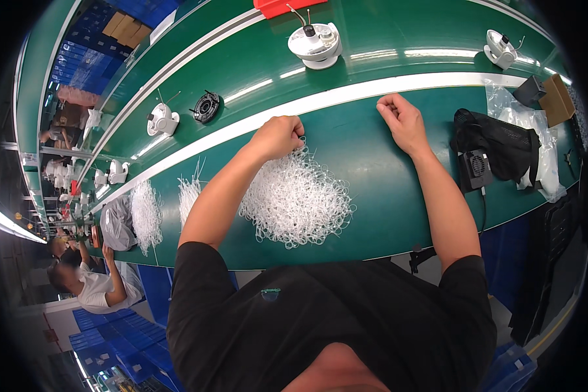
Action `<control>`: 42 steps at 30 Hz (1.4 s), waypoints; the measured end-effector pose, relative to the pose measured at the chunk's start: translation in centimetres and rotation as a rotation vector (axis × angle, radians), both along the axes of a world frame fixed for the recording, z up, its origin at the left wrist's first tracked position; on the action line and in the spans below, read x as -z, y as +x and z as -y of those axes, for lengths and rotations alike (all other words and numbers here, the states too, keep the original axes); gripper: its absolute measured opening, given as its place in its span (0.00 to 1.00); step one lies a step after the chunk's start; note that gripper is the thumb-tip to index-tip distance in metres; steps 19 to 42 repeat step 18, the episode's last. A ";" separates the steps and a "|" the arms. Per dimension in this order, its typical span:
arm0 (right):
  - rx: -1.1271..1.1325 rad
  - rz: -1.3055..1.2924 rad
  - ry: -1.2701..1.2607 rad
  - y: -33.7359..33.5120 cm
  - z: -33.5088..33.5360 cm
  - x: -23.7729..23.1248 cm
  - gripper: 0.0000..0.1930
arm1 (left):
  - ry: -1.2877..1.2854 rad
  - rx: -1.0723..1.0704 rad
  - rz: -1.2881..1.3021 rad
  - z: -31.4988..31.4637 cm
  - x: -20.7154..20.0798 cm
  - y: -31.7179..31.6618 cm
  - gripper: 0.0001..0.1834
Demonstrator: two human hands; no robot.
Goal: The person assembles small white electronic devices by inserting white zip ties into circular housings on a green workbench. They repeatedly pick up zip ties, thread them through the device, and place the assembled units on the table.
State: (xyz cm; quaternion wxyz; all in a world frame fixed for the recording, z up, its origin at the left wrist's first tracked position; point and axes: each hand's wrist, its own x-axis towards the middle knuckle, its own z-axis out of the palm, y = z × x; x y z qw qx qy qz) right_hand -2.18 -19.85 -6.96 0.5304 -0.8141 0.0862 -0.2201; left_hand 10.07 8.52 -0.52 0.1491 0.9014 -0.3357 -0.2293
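A large heap of looped white cable ties (297,199) lies on the green worktable in front of me. At the heap's far edge is my left hand (279,136), its fingers curled together with a small white loop showing at the fingertips. My right hand (404,123) is raised off to the right of the heap, thumb and fingertips pressed together. Whatever they might pinch is too small to make out. Beside my left forearm, partly hidden by it, is a bunch of straighter white cable ties (188,194).
Another white tie pile (147,214) and a grey plastic bag (117,222) lie left, near a seated co-worker (101,284). Beyond the white rail (346,93), a green conveyor carries white fan-like units (315,46) and a black ring part (206,106). Right: black mesh bag (496,140), black device (475,170).
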 end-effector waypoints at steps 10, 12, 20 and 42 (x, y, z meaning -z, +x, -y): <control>-0.009 0.000 -0.042 -0.2 0.0 0.2 0.08 | -0.031 0.068 0.051 0.0 0.1 -0.4 0.08; -0.016 -0.016 -0.055 -0.2 0.0 0.1 0.08 | -0.022 0.093 0.125 0.1 0.3 -0.7 0.07; -0.025 -0.042 -0.030 -0.3 0.0 -0.1 0.08 | -0.155 0.102 0.090 -0.3 -0.1 0.2 0.09; -0.025 -0.042 -0.030 -0.3 0.0 -0.1 0.08 | -0.155 0.102 0.090 -0.3 -0.1 0.2 0.09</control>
